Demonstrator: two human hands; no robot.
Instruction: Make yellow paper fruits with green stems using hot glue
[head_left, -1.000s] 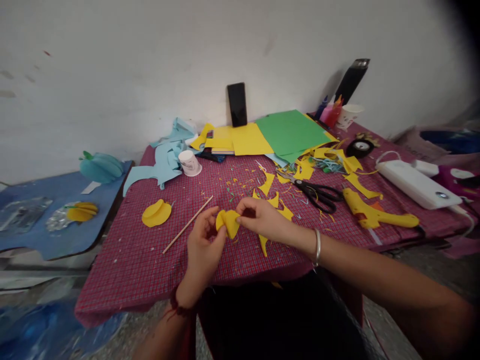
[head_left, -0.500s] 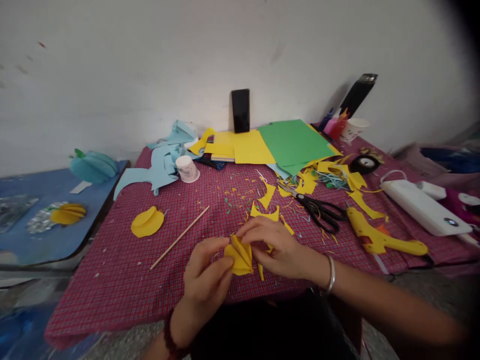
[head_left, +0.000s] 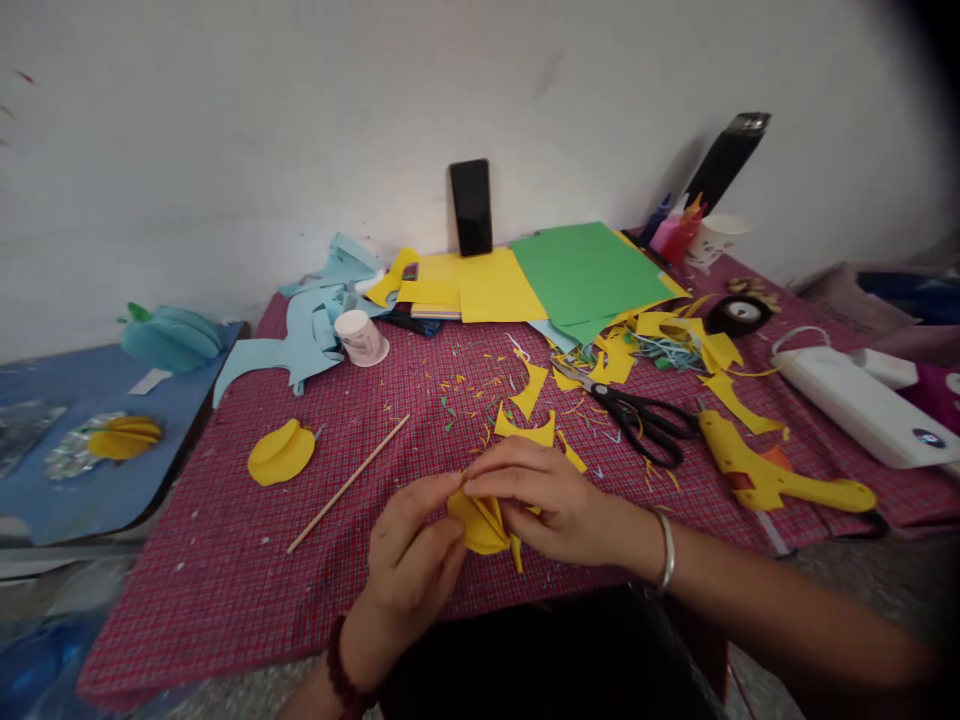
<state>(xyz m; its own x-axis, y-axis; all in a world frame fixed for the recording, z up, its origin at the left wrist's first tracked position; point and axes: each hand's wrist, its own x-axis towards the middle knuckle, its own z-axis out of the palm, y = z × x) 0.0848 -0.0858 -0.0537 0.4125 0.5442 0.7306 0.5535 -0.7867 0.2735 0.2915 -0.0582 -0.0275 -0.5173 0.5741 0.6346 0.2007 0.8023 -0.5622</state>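
the table point(head_left: 172, 610) in front of you wears a red-checked cloth point(head_left: 225, 550). toward your left lie a yellow paper piece point(head_left: 279, 458), a slim wooden stick point(head_left: 349, 483), an upside-down paper cup point(head_left: 361, 340) and light blue paper scraps point(head_left: 306, 340). at the back you have yellow sheets point(head_left: 499, 288), overlapped by a green sheet point(head_left: 589, 275). to your right are black-handled scissors point(head_left: 637, 412), a yellow glue gun point(head_left: 765, 475) and a white box-shaped device point(head_left: 862, 405). yellow offcuts point(head_left: 532, 390) lie scattered near the middle.

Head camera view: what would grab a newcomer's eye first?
Probably the broad green paper sheet, at the back of the red checked tablecloth. Front and centre, the left grip and right grip hold a folded yellow paper piece. A yellow plastic glue gun lies at the right.
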